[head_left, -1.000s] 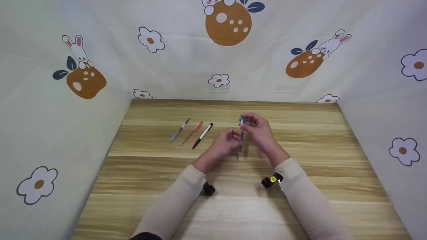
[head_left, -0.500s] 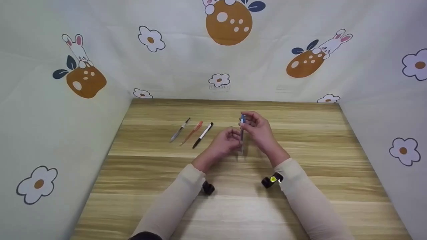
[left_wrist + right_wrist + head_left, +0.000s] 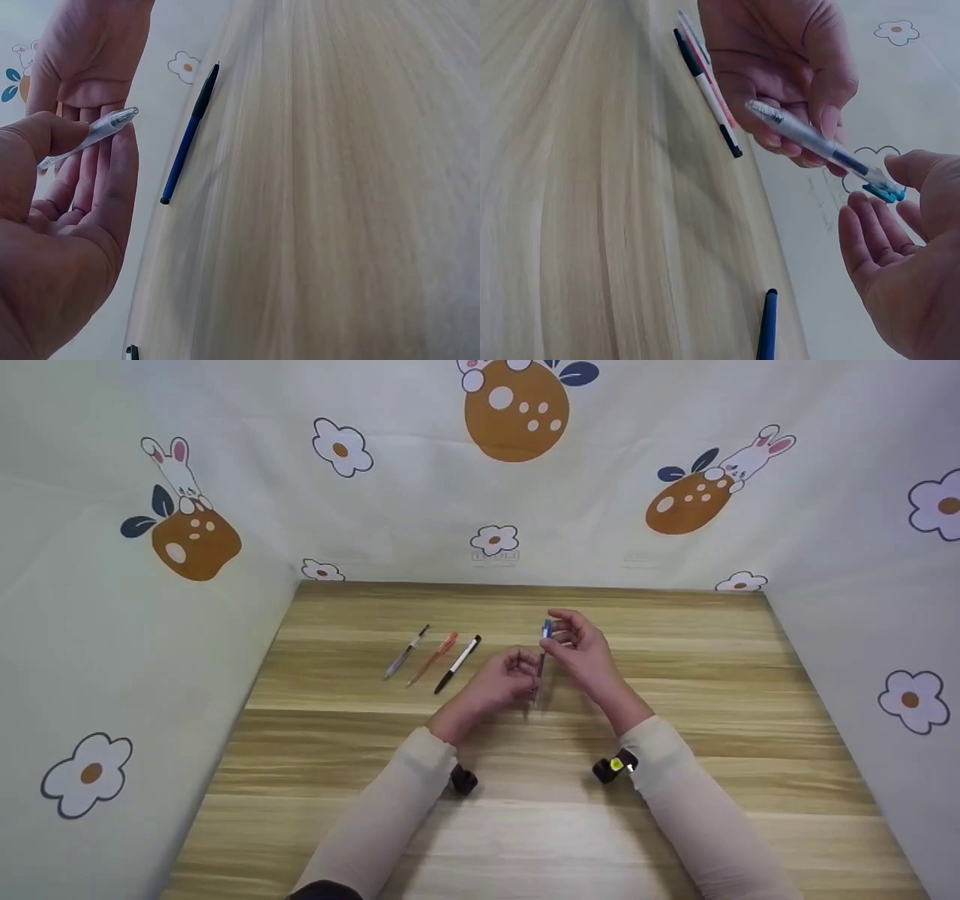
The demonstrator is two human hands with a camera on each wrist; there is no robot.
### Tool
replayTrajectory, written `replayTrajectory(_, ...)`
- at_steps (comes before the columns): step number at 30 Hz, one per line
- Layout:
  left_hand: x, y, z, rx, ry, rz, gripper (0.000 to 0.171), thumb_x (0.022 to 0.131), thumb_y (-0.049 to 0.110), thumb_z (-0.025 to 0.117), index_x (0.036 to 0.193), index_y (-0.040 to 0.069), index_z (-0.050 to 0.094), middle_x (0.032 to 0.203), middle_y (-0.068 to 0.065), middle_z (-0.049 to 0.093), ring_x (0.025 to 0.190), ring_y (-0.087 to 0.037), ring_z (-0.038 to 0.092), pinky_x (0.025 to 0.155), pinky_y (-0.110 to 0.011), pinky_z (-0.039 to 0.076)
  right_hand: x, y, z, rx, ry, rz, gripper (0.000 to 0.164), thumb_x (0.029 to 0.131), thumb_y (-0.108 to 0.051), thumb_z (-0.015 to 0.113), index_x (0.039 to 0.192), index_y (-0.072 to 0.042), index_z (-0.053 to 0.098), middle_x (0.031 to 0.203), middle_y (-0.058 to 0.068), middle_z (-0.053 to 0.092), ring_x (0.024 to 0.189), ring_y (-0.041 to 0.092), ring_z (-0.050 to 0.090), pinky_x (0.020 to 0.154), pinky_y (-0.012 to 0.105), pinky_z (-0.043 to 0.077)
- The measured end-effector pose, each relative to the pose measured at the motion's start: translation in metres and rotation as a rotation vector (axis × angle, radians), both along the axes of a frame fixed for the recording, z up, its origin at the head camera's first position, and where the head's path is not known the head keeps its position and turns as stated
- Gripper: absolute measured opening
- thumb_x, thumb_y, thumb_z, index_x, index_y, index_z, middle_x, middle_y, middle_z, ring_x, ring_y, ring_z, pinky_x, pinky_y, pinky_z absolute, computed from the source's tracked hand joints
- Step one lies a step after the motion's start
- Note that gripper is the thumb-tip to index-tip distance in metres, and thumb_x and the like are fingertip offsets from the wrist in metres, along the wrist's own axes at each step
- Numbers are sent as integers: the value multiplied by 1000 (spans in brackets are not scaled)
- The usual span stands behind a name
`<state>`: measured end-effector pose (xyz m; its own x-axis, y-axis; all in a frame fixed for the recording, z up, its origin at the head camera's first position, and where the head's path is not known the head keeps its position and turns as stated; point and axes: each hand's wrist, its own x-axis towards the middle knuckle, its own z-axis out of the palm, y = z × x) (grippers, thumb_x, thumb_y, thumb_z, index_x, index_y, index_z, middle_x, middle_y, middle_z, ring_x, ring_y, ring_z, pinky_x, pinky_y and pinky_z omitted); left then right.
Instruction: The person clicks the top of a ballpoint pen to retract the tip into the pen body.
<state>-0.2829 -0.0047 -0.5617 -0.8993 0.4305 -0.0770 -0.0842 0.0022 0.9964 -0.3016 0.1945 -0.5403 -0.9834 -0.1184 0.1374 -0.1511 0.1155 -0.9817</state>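
My left hand (image 3: 501, 681) pinches a clear ballpoint pen (image 3: 801, 133) between thumb and fingers, above the wooden table (image 3: 637, 825). In the head view the pen stands nearly upright, its blue clip end on top and its lower end leaning left. My right hand (image 3: 589, 652) is around that clip end; in the right wrist view its fingers (image 3: 874, 236) are extended and a small gap shows between thumb and pen. A blue pen with a black grip (image 3: 186, 142) lies on the table in the left wrist view, hidden in the head view.
Three pens lie side by side left of my hands: a clear one with a dark refill (image 3: 407, 651), an orange one (image 3: 433, 658) and a white and black one (image 3: 457, 664). Pale cloth walls (image 3: 405, 510) printed with rabbits and flowers enclose the table's back and sides.
The lower end of the pen has shifted slightly left together with my left hand. The right index fingertip has drawn back from the blue end. The pens on the table stay put.
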Motion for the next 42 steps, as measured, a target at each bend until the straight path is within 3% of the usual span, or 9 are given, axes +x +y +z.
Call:
replayTrajectory(5,-1,-5,-1,-31,13,10,27,93,-6,67,118,0,65,104,-4,64,92,-16,65,78,-25,58,2,2,-2,165,93,10,53,104,-10,79,152,-1,58,131,16,68,111,27,69,94,31,58)
replayTrajectory(11,-2,-13,0,-143,88,42,27,92,-2,69,119,1,68,104,-4,66,95,-16,65,79,-25,56,3,5,-4,292,185,33,59,103,-15,81,154,0,55,137,22,64,122,45,64,104,57,56)
replayTrajectory(14,-1,-17,2,-209,128,59,26,93,-2,70,118,1,69,103,-4,67,96,-16,64,81,-26,55,3,5,-6,346,230,53,62,103,-17,82,155,1,53,140,27,60,126,49,61,106,63,53)
replayTrajectory(23,-2,-24,3,-413,208,116,24,93,1,76,116,5,71,104,-4,69,95,-16,66,81,-30,56,2,2,-7,473,309,69,66,98,-19,87,153,-1,56,140,26,59,130,41,60,110,58,53)
replayTrajectory(27,-2,-27,4,-460,197,129,23,95,2,78,116,7,71,105,-4,70,95,-17,67,80,-31,57,2,0,-7,501,303,86,68,99,-22,87,155,-1,54,142,26,58,132,44,59,113,58,52)
replayTrajectory(34,-1,-33,5,-552,244,154,22,97,8,83,115,8,70,103,-2,72,92,-17,68,80,-34,58,-3,-5,-13,516,307,112,72,99,-23,87,156,2,51,143,25,57,130,46,59,113,55,52)
replayTrajectory(42,1,-43,4,-621,267,170,23,96,10,81,116,9,70,103,-1,73,91,-16,68,80,-35,58,-6,-11,-17,575,299,115,73,98,-27,88,157,-1,52,143,26,58,130,40,59,112,51,50)
